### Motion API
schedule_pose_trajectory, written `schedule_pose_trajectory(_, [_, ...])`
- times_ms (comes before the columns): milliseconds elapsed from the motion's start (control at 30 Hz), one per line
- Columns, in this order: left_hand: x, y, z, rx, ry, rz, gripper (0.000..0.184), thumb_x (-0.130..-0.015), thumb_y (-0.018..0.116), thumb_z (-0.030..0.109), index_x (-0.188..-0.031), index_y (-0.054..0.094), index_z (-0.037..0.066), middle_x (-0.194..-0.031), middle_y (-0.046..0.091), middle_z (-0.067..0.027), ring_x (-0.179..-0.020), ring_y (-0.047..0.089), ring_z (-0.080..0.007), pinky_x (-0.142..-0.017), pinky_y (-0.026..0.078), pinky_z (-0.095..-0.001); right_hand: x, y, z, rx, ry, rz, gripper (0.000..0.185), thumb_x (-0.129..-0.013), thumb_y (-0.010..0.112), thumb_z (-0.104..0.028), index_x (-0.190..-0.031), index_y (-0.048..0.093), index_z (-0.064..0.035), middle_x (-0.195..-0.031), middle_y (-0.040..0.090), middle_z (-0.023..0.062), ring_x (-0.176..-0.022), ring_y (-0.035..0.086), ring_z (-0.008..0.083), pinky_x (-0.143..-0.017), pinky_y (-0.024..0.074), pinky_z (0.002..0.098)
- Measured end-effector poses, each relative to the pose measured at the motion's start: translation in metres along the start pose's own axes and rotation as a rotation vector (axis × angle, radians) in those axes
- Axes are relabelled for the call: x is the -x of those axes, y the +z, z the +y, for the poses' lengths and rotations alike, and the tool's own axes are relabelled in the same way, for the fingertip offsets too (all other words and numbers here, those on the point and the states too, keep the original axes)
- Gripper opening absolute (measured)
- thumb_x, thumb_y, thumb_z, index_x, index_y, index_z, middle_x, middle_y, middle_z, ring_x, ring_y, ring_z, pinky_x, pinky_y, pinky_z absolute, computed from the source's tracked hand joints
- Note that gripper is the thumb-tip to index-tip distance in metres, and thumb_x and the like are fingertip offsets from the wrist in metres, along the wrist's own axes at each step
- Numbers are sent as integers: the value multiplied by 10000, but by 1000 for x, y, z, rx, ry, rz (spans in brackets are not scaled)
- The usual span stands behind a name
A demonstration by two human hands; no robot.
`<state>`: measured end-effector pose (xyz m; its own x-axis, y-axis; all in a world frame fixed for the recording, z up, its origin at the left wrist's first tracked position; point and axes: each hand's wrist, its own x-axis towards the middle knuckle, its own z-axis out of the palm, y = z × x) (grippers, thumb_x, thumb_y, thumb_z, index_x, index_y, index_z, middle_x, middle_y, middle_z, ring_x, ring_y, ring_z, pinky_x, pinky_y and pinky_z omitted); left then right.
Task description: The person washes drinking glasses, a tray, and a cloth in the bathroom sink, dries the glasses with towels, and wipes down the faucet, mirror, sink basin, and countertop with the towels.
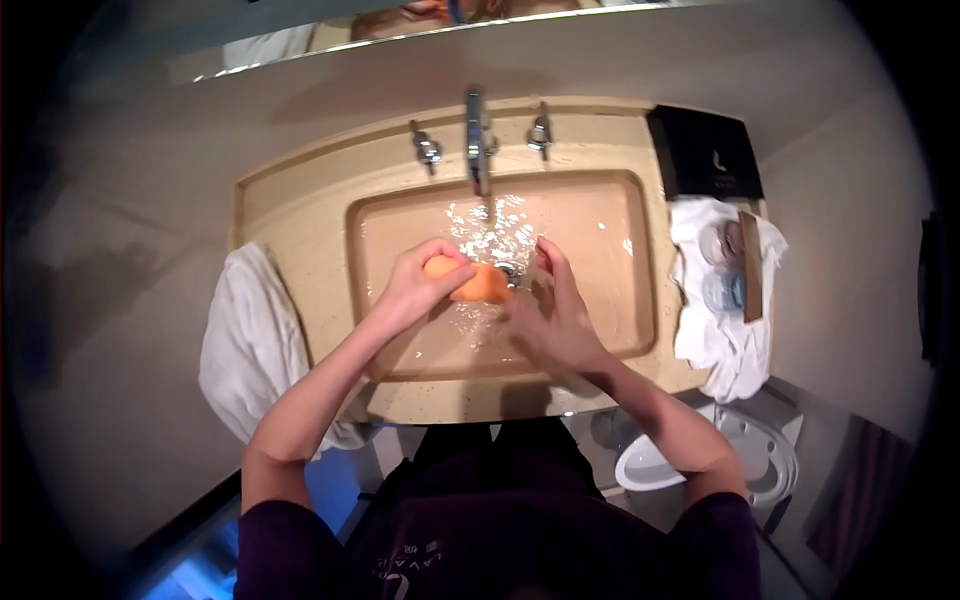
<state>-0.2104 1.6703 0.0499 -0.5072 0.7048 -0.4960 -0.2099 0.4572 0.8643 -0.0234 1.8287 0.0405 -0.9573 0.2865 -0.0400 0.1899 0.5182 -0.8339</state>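
An orange cloth or sponge (481, 284) is held over the pinkish rectangular sink basin (610, 310). My left hand (422, 284) grips its left end between thumb and fingers. Just right of it, my right hand (560, 315) is raised with its fingers apart and partly blurred, holding nothing. Rippling, shiny water lies in the basin below the faucet (476, 140), around the drain. The lower part of the orange item looks darker than the end in my left hand.
Two metal tap handles (427, 148) (540, 132) flank the faucet. A white towel (250, 340) drapes over the counter's left end. To the right are a black box (706, 153) and two glasses (722, 265) on a white cloth (700, 335). A toilet (765, 450) stands at lower right.
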Motion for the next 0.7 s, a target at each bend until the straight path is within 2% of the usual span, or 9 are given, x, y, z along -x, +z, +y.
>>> schedule_pose_trajectory(67, [5, 9, 1, -256, 382, -7, 125, -894, 758, 90, -955, 665, 34, -1030, 687, -66, -933, 666, -181, -824, 534, -296, -18, 9, 21, -961, 823, 97, 601, -968, 645, -304, -1461, 409, -56, -1356, 557, 112, -1216, 579, 260, -1042, 495, 448])
schedule_pose_trajectory(167, [24, 31, 27, -441, 610, -224, 176, -841, 781, 56, -973, 670, 25, -1037, 687, -114, -1004, 672, -248, -873, 535, -347, 0, 17, 24, -1402, 574, -127, 684, -979, 590, -510, -1403, 419, -2, -1298, 553, 164, -1094, 631, 289, -869, 567, 393])
schedule_pose_trajectory(233, [36, 53, 51, -523, 723, -324, 192, -818, 777, 3, -963, 652, 11, -1022, 667, -137, -990, 674, -318, -890, 537, -388, -7, 86, 80, -1943, 840, -287, 400, -1007, 577, -270, -1291, 563, 11, -1170, 658, 131, -991, 678, 256, -918, 569, 404])
schedule_pose_trajectory(300, [37, 64, 41, -511, 734, -229, 152, -851, 761, 35, -962, 660, 15, -1025, 680, -120, -989, 682, -286, -883, 541, -368, -10, 64, 38, -2062, 790, -17, 339, -991, 588, -187, -1215, 600, 67, -1010, 685, 140, -923, 689, 258, -883, 587, 381])
schedule_pose_trajectory(367, [29, 69, 23, -507, 736, -101, 119, -884, 745, 66, -962, 669, 19, -1027, 693, -104, -987, 690, -254, -876, 545, -347, -21, 58, 21, -1984, 690, 311, 330, -965, 580, -121, -1225, 597, 82, -1026, 696, 147, -932, 696, 243, -895, 582, 372])
schedule_pose_trajectory(433, [12, 71, 1, 300, 111, 287, 130, -967, 674, 153, -1007, 674, 29, -1023, 698, -92, -1007, 696, -223, -869, 565, -352, -29, 50, 5, -1695, 525, 652, 254, -910, 540, 7, -1116, 671, 79, -1059, 721, 158, -981, 706, 244, -922, 570, 360])
schedule_pose_trajectory(467, [5, 70, 0, 294, 121, 278, 130, -967, 674, 153, -1007, 674, 29, -1023, 698, -92, -1007, 696, -223, -869, 565, -352, -33, 43, -3, -1698, 512, 660, 254, -910, 540, 7, -1116, 671, 79, -1059, 721, 158, -981, 706, 244, -922, 570, 360])
schedule_pose_trajectory(567, [-9, 72, 7, 990, -310, 194, 242, -1040, 556, 227, -1144, 645, 28, -942, 677, -54, -861, 676, -168, -739, 587, -324, -40, 29, -27, -775, 9, 771, 134, -838, 599, 10, -891, 720, 29, -1003, 729, 154, -908, 717, 268, -819, 575, 365])
schedule_pose_trajectory(700, [10, 62, 21, 1040, -420, 283, 197, -1039, 560, 221, -1072, 663, 56, -900, 670, -34, -818, 660, -142, -675, 559, -306, -26, 0, -70, -179, -490, 550, 148, -667, 653, 10, -809, 690, 27, -1002, 722, 172, -911, 713, 323, -725, 601, 379])
